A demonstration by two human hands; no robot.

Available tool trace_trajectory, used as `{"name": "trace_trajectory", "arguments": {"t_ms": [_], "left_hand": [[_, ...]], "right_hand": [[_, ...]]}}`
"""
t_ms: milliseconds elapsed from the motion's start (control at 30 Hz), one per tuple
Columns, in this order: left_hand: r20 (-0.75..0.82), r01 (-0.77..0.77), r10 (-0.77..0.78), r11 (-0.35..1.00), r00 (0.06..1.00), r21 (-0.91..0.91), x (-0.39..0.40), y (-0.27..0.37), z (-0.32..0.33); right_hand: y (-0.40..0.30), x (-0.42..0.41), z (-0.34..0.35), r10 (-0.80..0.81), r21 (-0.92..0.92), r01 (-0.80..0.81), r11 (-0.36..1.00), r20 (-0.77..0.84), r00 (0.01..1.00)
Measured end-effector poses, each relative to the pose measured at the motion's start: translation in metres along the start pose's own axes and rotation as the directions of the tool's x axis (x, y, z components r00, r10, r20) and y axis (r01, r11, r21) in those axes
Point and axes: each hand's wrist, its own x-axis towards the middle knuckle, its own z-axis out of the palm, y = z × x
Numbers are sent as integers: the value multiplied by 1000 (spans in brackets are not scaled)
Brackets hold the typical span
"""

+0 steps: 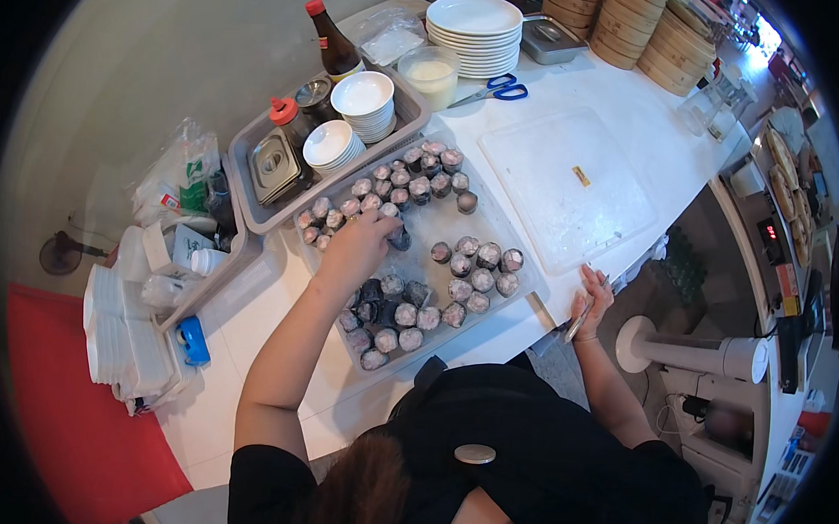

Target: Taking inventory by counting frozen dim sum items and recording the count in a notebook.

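My left hand (pixel 366 243) reaches into a translucent plastic tray (pixel 488 314) with frosty, dark-wrapped food rolls (pixel 489 256), whose tops are pale pink. Its fingertips are at a dark roll (pixel 400 240) lying on its side; the thumb and palm side are hidden, so a grip cannot be made out. The rolls stand in loose groups along the far side, the left and the near side, with bare tray floor in the middle. My right hand (pixel 593 303), beyond the table's right edge, holds a slim metal utensil (pixel 578 321), whose kind is unclear.
A translucent lid (pixel 560 191) lies right of the tray. Behind are blue-handled scissors (pixel 498 90), stacked white plates (pixel 474 35) and bamboo steamers (pixel 625 27). A grey basket (pixel 254 223) holds bowls, lidded metal containers and bottles. White foam boxes (pixel 122 335) stand left; a white fan (pixel 700 353) is right.
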Motion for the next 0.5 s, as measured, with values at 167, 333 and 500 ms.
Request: {"name": "trace_trajectory", "arguments": {"t_ms": [167,333,500], "left_hand": [[-104,-64,71,996,992,62,1,-2,0],[-97,-92,87,995,991,-49,-21,10,-10],[268,-314,360,928,893,-201,-28,21,-8]], "right_hand": [[-1,0,1,3,-2,-3,1000,8,1000],[1,1,2,10,-10,-9,1000,16,1000],[3,2,2,-28,-11,27,1000,-2,1000]]}}
